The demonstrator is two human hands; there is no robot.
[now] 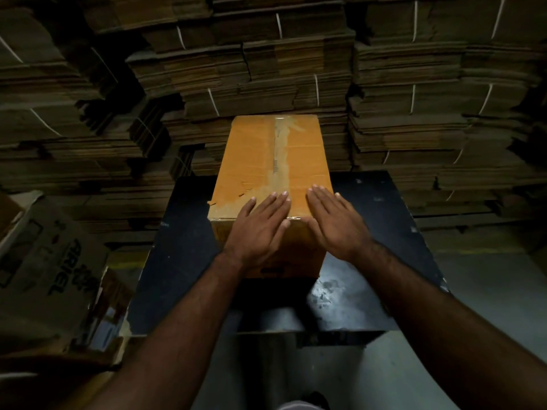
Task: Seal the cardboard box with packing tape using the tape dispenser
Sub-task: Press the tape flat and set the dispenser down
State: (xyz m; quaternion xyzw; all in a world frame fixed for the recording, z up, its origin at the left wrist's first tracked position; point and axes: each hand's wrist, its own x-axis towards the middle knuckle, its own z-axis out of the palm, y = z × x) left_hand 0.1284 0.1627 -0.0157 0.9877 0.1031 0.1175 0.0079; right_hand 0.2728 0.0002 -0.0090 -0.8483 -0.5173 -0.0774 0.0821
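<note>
A closed orange-brown cardboard box (251, 161) stands on a dark table (183, 247). A strip of clear packing tape (280, 149) runs along its centre seam from the far edge to the near edge. My left hand (260, 226) lies flat on the near end of the lid, fingers together, over the tape. My right hand (334, 220) lies flat beside it, to the right of the seam, palm down. Both hands hold nothing. No tape dispenser is visible.
Tall stacks of flattened cardboard (414, 99) tied with white strapping fill the whole background. A grey printed carton (50, 270) sits at the left beside the table. Grey floor (488, 291) shows at the right.
</note>
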